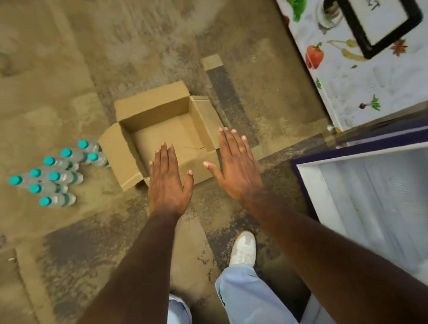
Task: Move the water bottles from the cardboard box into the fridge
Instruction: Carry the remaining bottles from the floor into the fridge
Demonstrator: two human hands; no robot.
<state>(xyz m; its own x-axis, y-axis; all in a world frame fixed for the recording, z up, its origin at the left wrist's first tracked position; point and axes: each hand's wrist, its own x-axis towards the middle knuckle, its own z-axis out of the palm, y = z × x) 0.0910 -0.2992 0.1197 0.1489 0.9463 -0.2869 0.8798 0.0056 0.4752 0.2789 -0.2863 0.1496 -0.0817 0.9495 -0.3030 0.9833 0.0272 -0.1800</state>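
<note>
Nine or so clear plastic water bottles with teal caps stand on the carpet just left of the open brown cardboard box, which is empty. The open fridge, right of the box, shows no bottles in its visible part, so loading appears not yet begun. Left hand and right hand hover flat and empty over the box's near edge.

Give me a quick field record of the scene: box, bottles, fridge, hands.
cardboard box: open on the floor, nothing visible inside
water bottles: cluster of nine with teal caps, standing on the floor left of the box
fridge: door open, on the right; no bottles made out inside
left hand: flat, open, empty, above the box's near edge
right hand: flat, open, empty
floor: patterned carpet
</note>
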